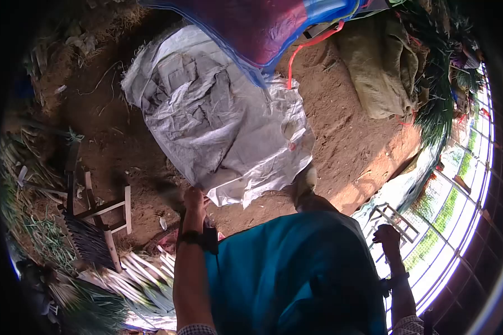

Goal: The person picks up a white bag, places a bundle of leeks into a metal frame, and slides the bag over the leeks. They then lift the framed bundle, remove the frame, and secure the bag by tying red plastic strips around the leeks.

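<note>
A crumpled white woven sack (pixel 229 123) with grey dirt marks and a frayed edge lies across the bare soil in front of me. At its near left corner, my left hand (pixel 194 202) is closed on the sack's edge. My right hand (pixel 387 237) is off to the right, away from the sack, its fingers curled into a fist; nothing shows sticking out of it. A teal cloth (pixel 285 262) covers my lap between the two arms. Dark bands circle both wrists.
A low wooden stool (pixel 110 212) stands at left, near bundled green onions (pixel 145 273). Blue and purple plastic sheeting (pixel 251 33) hangs over the sack's far side. A brown burlap sack (pixel 377 67) and more greens (pixel 436 95) lie at right, before a bright mesh wall (pixel 447 223).
</note>
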`<state>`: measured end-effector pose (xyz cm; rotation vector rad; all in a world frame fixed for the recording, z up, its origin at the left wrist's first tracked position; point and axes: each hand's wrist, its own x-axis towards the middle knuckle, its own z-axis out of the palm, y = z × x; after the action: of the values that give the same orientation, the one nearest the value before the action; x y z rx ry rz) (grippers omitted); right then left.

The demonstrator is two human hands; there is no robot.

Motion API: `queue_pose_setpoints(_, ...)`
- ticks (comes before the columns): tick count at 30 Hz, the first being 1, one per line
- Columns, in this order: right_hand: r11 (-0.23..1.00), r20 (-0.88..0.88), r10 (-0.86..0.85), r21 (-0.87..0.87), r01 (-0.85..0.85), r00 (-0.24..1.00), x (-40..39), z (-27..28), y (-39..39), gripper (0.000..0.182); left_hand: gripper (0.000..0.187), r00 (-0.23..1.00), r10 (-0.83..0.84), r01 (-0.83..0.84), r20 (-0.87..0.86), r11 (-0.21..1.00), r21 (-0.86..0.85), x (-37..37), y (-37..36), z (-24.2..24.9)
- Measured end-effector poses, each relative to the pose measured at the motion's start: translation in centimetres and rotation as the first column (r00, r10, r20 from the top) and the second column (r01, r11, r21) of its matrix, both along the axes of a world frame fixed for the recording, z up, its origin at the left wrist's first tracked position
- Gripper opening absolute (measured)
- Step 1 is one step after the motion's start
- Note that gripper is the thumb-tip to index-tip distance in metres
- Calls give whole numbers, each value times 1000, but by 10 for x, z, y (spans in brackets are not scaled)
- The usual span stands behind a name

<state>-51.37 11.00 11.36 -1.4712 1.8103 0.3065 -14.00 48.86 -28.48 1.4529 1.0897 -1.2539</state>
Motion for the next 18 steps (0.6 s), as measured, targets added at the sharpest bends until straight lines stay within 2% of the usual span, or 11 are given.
queue_pose_setpoints(3, 985, 171, -63, 168, 34, 983, 83, 8, 50, 21, 37, 980, 153, -175, -131, 967, -184, -47, 3, 57)
queue_pose_setpoints(6, 924, 192, -194, 364, 114, 962, 133, 16, 121, 24, 24, 684, -467, 684, 560, 678, -270, -51, 32, 121)
queue_pose_setpoints(7, 869, 232, -279, 473, 143, 932, 141, 9, 162, 23, 28, 960, -237, 279, 150, 869, -409, -59, 8, 172)
queue_pose_setpoints(8, 789, 246, -404, 581, 199, 881, 148, 10, 185, 23, 35, 953, 87, -188, -290, 921, -341, -59, -7, 216)
queue_pose_setpoints(9, 690, 241, -523, 683, 239, 818, 152, 10, 203, 24, 34, 961, 32, -144, -274, 906, -399, -52, -3, 245)
queue_pose_setpoints(10, 746, 311, -400, 657, 109, 862, 148, 5, 218, 28, 33, 967, -22, -98, -253, 886, -454, -47, 4, 269)
queue_pose_setpoints(12, 819, 390, -11, 531, -216, 921, 159, -6, 232, 37, 30, 729, -518, 675, 448, 654, -341, -44, 20, 298)
queue_pose_setpoints(13, 809, 364, 245, 434, -396, 899, 191, 0, 233, 41, 30, 979, -199, 199, 51, 863, -464, -42, 12, 323)
queue_pose_setpoints(14, 730, 209, 567, 320, -604, 797, 220, 13, 232, 46, 31, 922, 260, -340, -285, 897, -281, -40, 4, 347)
queue_pose_setpoints(15, 573, 11, 807, 229, -787, 590, 249, 21, 230, 50, 34, 942, 148, -243, -300, 919, -310, -39, 11, 353)
queue_pose_setpoints(18, 936, 208, 144, 289, -202, 967, 277, 17, 232, 51, 43, 947, -177, 43, -267, 897, -441, -51, 23, 367)
